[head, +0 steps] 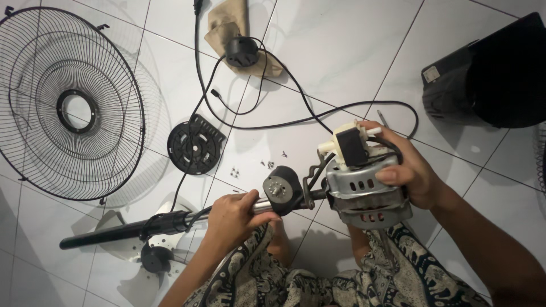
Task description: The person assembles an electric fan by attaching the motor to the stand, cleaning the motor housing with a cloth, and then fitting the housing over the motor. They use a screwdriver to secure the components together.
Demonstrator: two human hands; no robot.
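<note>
Bare silver metal fan motor (364, 190) with slotted housing, clamped by right hand (406, 173); left hand (233, 219) clamped on its one black-and-chrome pole (148, 226); one round wire grille (68, 102) on the floor.

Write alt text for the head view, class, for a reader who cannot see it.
A person's right hand grips a bare silver metal fan motor while the left hand holds its black-and-chrome stand pole. A round black wire fan guard lies on the white tiled floor.

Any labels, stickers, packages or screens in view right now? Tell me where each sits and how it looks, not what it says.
Label: small pale rectangular sticker on the side of the black box at upper right.
Dial plate: small round grey marked disc on the black switch housing, between the left hand and the right hand.
No packages or screens.
</note>
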